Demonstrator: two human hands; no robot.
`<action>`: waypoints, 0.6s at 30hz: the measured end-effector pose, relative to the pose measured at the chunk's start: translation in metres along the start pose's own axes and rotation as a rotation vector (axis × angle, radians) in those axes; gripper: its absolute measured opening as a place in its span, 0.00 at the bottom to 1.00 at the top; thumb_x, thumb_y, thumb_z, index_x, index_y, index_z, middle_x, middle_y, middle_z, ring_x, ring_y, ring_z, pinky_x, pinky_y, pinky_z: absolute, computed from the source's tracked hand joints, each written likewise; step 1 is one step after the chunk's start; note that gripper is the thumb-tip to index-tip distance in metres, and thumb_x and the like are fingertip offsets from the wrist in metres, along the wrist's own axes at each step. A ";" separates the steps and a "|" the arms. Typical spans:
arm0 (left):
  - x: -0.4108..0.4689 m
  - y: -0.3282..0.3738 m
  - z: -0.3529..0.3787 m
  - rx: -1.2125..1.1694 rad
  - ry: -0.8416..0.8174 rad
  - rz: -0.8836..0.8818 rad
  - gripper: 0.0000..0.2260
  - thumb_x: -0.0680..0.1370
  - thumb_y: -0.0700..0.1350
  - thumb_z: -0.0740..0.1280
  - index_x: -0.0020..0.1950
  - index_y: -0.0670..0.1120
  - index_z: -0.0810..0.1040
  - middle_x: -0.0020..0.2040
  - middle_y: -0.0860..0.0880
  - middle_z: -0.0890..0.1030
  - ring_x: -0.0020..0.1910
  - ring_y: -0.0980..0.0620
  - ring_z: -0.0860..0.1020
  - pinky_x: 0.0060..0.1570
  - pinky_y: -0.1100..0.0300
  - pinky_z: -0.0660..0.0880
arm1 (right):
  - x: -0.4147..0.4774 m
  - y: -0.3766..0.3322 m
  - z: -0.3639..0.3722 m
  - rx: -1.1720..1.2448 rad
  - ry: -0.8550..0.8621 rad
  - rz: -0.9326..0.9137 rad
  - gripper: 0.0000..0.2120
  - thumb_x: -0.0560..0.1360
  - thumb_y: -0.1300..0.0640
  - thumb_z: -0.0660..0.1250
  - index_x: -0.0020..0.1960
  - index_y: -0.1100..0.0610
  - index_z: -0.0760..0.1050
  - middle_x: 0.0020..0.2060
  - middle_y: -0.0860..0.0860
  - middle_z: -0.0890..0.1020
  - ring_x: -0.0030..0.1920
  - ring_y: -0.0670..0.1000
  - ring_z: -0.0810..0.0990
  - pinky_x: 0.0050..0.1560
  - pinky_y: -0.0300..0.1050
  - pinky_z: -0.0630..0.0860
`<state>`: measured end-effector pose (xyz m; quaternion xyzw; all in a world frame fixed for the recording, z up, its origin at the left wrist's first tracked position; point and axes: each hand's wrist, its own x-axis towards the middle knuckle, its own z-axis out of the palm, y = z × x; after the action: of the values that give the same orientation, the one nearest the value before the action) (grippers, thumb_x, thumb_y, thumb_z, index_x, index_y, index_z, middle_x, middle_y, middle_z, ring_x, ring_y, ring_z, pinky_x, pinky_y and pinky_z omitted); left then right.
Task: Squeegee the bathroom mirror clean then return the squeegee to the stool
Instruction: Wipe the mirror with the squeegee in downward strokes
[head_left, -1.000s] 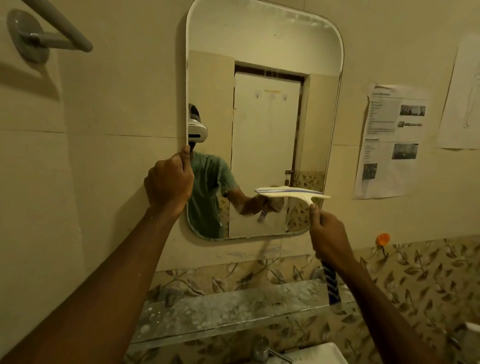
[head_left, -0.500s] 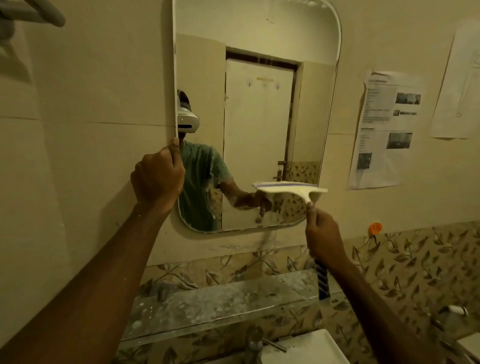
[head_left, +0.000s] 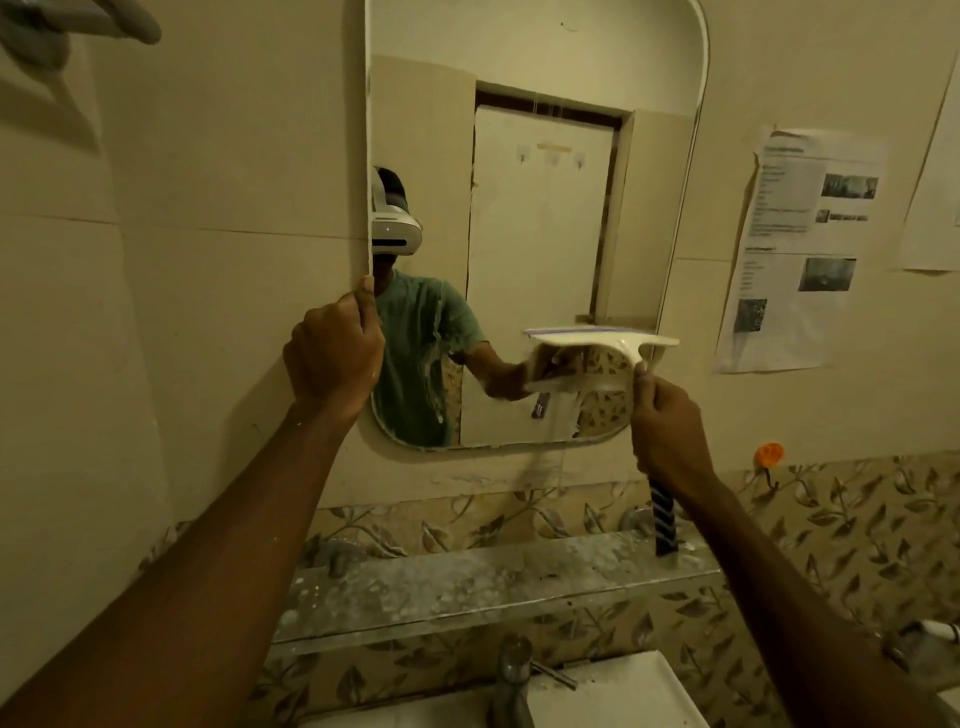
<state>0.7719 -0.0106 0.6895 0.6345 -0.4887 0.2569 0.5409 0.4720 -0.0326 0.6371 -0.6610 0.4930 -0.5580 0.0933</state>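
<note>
A tall rounded mirror (head_left: 540, 218) hangs on the cream wall. My left hand (head_left: 332, 358) grips its left edge near the bottom, thumb on the rim. My right hand (head_left: 667, 431) is closed around the striped dark handle of a white squeegee (head_left: 602, 340). The squeegee's blade lies flat against the lower right part of the glass. White foamy streaks run down the glass below the blade and down the reflected shirt. No stool is in view.
A dusty glass shelf (head_left: 483, 582) runs under the mirror, above a tap (head_left: 511, 675) and a white sink (head_left: 613, 696). Printed papers (head_left: 800, 249) are taped to the wall at the right. An orange hook (head_left: 769, 454) sits below them. A towel rail (head_left: 78, 26) juts out top left.
The squeegee has slid down the right side of the mirror, toward its lower edge. My left hand has kept its grip on the mirror's left edge.
</note>
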 end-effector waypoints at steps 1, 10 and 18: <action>0.000 0.000 0.000 0.001 0.001 -0.001 0.25 0.84 0.54 0.50 0.42 0.39 0.79 0.33 0.42 0.78 0.31 0.48 0.71 0.33 0.57 0.64 | -0.011 0.009 0.008 -0.016 0.002 0.004 0.22 0.84 0.49 0.50 0.39 0.56 0.73 0.28 0.53 0.77 0.25 0.49 0.72 0.24 0.44 0.72; -0.004 0.005 -0.003 0.021 0.002 -0.017 0.25 0.84 0.53 0.51 0.43 0.38 0.79 0.34 0.42 0.76 0.32 0.47 0.70 0.34 0.57 0.63 | -0.060 0.033 0.024 -0.034 -0.028 0.027 0.22 0.83 0.50 0.52 0.31 0.54 0.65 0.23 0.49 0.68 0.22 0.44 0.67 0.25 0.38 0.63; -0.004 0.003 0.002 0.005 0.032 -0.019 0.25 0.84 0.53 0.51 0.42 0.39 0.78 0.32 0.42 0.77 0.30 0.47 0.71 0.33 0.58 0.64 | -0.013 0.011 -0.002 0.051 0.021 -0.017 0.21 0.84 0.49 0.50 0.35 0.51 0.69 0.25 0.50 0.73 0.24 0.50 0.72 0.27 0.43 0.73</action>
<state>0.7672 -0.0105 0.6866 0.6361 -0.4733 0.2630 0.5497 0.4661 -0.0277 0.6221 -0.6567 0.4739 -0.5780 0.1001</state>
